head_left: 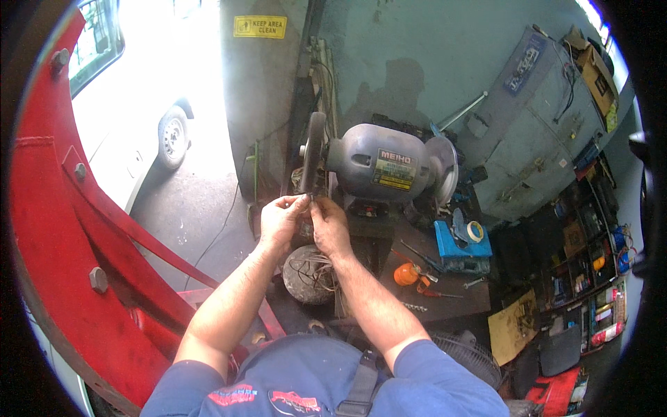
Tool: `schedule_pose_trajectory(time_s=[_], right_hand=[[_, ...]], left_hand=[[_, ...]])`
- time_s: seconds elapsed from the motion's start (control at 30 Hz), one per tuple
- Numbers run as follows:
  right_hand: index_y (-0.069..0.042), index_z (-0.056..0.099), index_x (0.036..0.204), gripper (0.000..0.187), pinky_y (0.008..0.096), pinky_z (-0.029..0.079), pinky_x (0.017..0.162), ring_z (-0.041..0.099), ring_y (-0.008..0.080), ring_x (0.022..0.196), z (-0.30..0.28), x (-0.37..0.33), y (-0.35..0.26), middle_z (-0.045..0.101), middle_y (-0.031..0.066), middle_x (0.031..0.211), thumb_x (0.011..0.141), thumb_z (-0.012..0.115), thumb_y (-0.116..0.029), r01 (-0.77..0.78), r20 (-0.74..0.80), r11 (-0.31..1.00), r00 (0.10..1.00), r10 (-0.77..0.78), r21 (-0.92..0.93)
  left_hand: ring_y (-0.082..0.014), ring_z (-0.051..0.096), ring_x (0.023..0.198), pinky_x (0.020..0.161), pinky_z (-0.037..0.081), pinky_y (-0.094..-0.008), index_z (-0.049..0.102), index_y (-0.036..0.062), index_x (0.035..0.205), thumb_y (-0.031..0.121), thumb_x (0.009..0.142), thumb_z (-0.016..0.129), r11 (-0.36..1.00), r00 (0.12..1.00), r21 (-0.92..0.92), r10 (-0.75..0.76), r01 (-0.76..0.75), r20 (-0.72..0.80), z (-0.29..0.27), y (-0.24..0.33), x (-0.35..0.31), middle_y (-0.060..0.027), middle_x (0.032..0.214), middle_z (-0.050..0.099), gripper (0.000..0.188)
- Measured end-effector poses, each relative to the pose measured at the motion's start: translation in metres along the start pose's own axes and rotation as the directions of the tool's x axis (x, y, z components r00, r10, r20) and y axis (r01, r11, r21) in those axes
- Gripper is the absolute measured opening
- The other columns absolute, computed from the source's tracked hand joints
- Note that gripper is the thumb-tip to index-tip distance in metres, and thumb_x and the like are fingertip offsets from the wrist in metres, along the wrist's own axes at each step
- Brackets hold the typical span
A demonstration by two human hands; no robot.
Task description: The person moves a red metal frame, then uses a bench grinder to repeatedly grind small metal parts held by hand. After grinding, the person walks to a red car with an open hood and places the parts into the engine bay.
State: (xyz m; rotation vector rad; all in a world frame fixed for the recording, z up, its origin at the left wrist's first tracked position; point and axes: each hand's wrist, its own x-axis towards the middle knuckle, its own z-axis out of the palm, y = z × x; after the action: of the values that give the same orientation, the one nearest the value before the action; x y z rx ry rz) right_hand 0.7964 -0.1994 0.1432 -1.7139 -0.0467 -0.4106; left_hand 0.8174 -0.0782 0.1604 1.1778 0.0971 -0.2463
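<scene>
A grey bench grinder stands on a dark workbench in front of me. Both my hands meet at the lower front edge of its left wheel. My left hand is closed in a pinch, thumb against fingers. Close beside it, my right hand pinches too, its fingertips almost touching the left ones. A small dark piece shows between the fingertips, too small to name. Whether it touches the wheel I cannot tell. The right wheel sits at the far end of the motor housing.
Below my hands is a rounded grey object with thin wires across it. An orange oil can, a blue case and a tape roll lie rightward. A large red steel frame rises left; a fan stands near my right side.
</scene>
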Motion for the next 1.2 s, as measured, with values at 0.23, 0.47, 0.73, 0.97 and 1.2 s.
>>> schedule_pose_trajectory(time_s=[0.23, 0.47, 0.73, 0.97, 1.2], right_hand=[[0.002, 0.062, 0.101, 0.018, 0.0299, 0.049, 0.075, 0.062, 0.0159, 0.080, 0.004, -0.008, -0.010, 0.068, 0.0083, 0.089, 0.095, 0.058, -0.015, -0.062, -0.098, 0.996, 0.993, 0.069, 0.069], [0.000, 0.065, 0.103, 0.012, 0.0231, 0.049, 0.078, 0.060, 0.0083, 0.086, -0.012, -0.039, -0.063, 0.068, 0.0034, 0.094, 0.091, 0.063, -0.003, 0.164, -0.130, 0.908, 0.984, -0.122, 0.385], [0.002, 0.064, 0.099, 0.012, 0.0278, 0.055, 0.078, 0.067, 0.0150, 0.085, -0.118, -0.095, -0.109, 0.069, 0.0116, 0.093, 0.089, 0.064, -0.004, 0.042, -0.171, 0.994, 0.985, -0.024, 0.100], [-0.002, 0.069, 0.091, 0.018, 0.0363, 0.053, 0.069, 0.068, 0.0280, 0.073, -0.287, -0.179, -0.034, 0.070, 0.0143, 0.079, 0.083, 0.067, -0.018, -0.627, -0.517, 0.389, 0.778, 0.357, -0.675], [-0.001, 0.069, 0.100, 0.023, 0.0420, 0.053, 0.087, 0.064, 0.0352, 0.103, -0.289, -0.227, 0.082, 0.066, 0.0218, 0.107, 0.081, 0.061, -0.010, -0.693, -0.589, -0.138, 0.471, 0.656, -0.708]], left_hand=[[-0.0046, 0.051, 0.055, 0.047, 0.038, -0.0197, 0.065, 0.0039, 0.094, 0.028, 0.083, 0.076, 1.000, 1.000, 0.014, 0.023, -0.023, -0.015, 0.006, 0.006, -0.008, 0.0004, 0.077, 0.064, 0.029], [-0.0018, 0.049, 0.058, 0.049, 0.036, -0.0178, 0.068, 0.0027, 0.090, 0.025, 0.085, 0.074, 0.944, 0.944, 0.059, 0.320, -0.325, 0.083, 0.023, 0.023, -0.067, -0.0004, 0.076, 0.064, 0.023], [-0.0065, 0.038, 0.051, 0.040, 0.028, -0.0194, 0.057, 0.0054, 0.093, 0.026, 0.093, 0.051, 0.830, 0.879, -0.352, -0.300, 0.432, 0.371, 0.029, 0.021, -0.112, 0.0015, 0.072, 0.048, 0.022], [-0.0067, 0.040, 0.054, 0.040, 0.029, -0.0190, 0.054, 0.0026, 0.098, 0.009, 0.084, 0.047, 0.653, 0.533, 0.052, -0.659, 0.756, 0.531, 0.032, -0.031, -0.139, -0.0033, 0.080, 0.054, 0.017], [-0.0059, 0.046, 0.059, 0.044, 0.033, -0.0176, 0.057, 0.0008, 0.116, 0.004, 0.092, 0.054, 0.501, 0.337, 0.254, -0.804, 0.827, 0.490, 0.043, -0.059, -0.154, -0.0039, 0.087, 0.059, 0.025]])
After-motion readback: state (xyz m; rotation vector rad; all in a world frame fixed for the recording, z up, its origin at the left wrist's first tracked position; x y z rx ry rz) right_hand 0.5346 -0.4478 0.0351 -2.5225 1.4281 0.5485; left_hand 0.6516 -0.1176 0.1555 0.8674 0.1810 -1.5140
